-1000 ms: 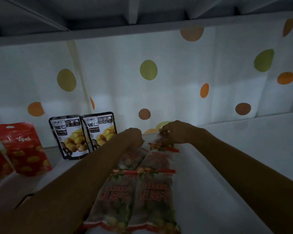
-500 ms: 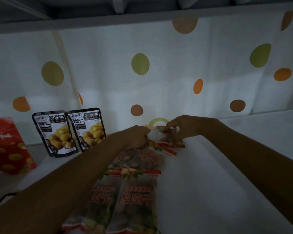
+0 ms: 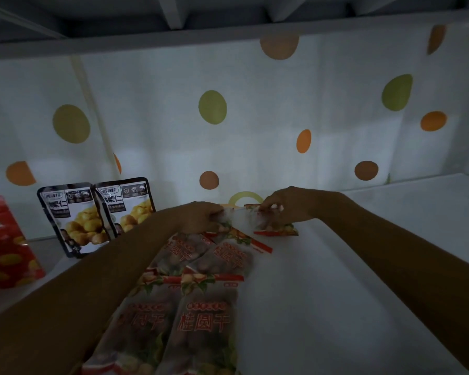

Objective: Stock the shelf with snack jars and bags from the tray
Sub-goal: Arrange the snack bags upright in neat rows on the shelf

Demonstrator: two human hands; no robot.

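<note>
Snack bag (image 3: 243,221) at shelf (image 3: 363,266) back, long axis left-right; left hand (image 3: 203,216) fingers, right hand (image 3: 284,205) fingers pinch opposite top corners.

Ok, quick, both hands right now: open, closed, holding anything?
Left hand: closed, pinching the left top edge of a clear snack bag.
Right hand: closed, pinching that bag's right top corner.

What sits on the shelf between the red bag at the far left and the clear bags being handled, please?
In the head view, two black chestnut pouches stand upright side by side between the red bag and the clear bags.
</note>
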